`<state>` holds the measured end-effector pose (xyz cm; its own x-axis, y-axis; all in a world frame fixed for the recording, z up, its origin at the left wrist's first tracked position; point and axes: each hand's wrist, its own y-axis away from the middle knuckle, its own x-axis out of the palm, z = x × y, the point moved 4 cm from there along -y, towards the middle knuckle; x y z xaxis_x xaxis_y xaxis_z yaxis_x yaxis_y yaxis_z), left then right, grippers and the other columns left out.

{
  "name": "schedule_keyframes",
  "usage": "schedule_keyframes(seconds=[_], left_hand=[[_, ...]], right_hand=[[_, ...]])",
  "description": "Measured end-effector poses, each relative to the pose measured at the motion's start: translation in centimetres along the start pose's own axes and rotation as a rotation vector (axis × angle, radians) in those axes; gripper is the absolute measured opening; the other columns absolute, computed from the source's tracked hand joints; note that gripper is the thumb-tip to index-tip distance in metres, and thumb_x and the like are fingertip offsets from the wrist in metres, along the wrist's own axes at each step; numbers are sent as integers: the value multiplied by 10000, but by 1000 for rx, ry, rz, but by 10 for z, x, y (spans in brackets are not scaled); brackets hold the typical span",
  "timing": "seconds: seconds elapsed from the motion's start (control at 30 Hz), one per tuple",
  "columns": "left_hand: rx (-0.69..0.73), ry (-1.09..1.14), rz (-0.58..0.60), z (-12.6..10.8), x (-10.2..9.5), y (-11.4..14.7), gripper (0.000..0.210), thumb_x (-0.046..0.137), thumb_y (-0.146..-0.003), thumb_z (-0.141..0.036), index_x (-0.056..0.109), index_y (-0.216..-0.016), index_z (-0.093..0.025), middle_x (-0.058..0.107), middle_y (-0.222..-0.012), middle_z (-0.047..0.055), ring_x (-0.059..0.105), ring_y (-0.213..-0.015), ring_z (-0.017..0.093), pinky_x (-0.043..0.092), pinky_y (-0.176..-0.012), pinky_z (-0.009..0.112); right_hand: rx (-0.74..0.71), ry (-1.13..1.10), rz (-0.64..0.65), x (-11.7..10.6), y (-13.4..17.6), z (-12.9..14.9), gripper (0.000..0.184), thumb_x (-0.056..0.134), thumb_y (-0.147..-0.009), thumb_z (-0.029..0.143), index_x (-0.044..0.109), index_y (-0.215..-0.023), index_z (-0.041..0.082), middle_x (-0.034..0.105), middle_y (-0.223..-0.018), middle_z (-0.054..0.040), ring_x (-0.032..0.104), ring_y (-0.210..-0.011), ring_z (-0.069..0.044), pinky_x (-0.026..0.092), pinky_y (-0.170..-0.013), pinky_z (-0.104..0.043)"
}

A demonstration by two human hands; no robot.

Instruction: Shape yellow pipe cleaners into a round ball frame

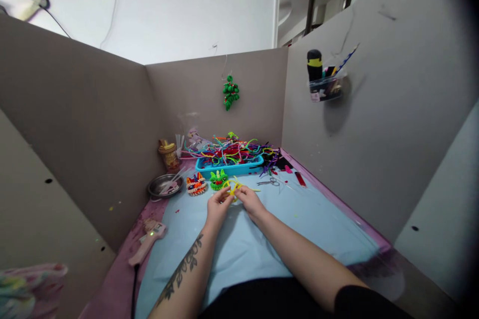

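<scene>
Yellow pipe cleaners (235, 186), bent into loops, are held between both hands above the blue cloth. My left hand (219, 205) pinches them from the left with closed fingers. From the right, my right hand (250, 201) grips the same piece, its fingers closed. One yellow end sticks out past the right hand. Just behind the hands sits a green pipe-cleaner animal head (218, 179). An orange and white one (196, 184) stands to its left. Fingertips hide part of the yellow piece.
A blue tray (228, 169) heaped with coloured pipe cleaners (232, 152) stands at the back. Scissors (270, 182) and a red lighter-like object (300, 179) lie to the right. At left are a metal bowl (154, 190), a pink glue gun (148, 244) and a cup (170, 155). Grey partitions (254, 89) enclose the table.
</scene>
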<state>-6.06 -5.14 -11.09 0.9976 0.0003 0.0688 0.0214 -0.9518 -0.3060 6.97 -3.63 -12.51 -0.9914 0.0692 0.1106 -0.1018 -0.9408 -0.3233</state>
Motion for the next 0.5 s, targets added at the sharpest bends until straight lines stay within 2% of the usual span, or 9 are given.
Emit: schedule_keyframes(seconds=[0.2, 0.3, 0.4, 0.5], left_hand=[[-30, 28, -36, 0, -2, 0, 321, 728, -584, -305, 697, -850, -129, 696, -787, 78, 615, -655, 160, 472, -634, 263], [-57, 82, -75, 0, -6, -2, 349, 743, -564, -302, 688, -861, -127, 700, -780, 76, 627, -672, 168, 478, -653, 272], [-91, 122, -113, 4, -9, -5, 374, 749, -555, -297, 678, -879, -123, 704, -794, 80, 638, -702, 177, 485, -683, 288], [-117, 146, -99, 8, -10, -6, 379, 752, -550, -293, 678, -879, -120, 705, -822, 89, 642, -721, 184, 489, -705, 302]], right_hand=[[-55, 32, 29, 0, 0, 1, 314, 558, -730, 430, 555, -550, 171, 594, -740, -31, 548, -772, -169, 408, -800, -340], [-95, 94, -62, -7, -1, 5, 294, 539, -740, 427, 604, -611, 170, 615, -866, -59, 553, -877, -192, 399, -837, -345], [-145, 225, -191, -19, -1, 11, 228, 541, -736, 389, 617, -723, 174, 605, -858, -62, 546, -850, -197, 425, -758, -321], [-251, 394, -174, -24, 0, 22, 158, 540, -742, 315, 631, -768, 189, 594, -806, -47, 534, -817, -192, 418, -744, -317]])
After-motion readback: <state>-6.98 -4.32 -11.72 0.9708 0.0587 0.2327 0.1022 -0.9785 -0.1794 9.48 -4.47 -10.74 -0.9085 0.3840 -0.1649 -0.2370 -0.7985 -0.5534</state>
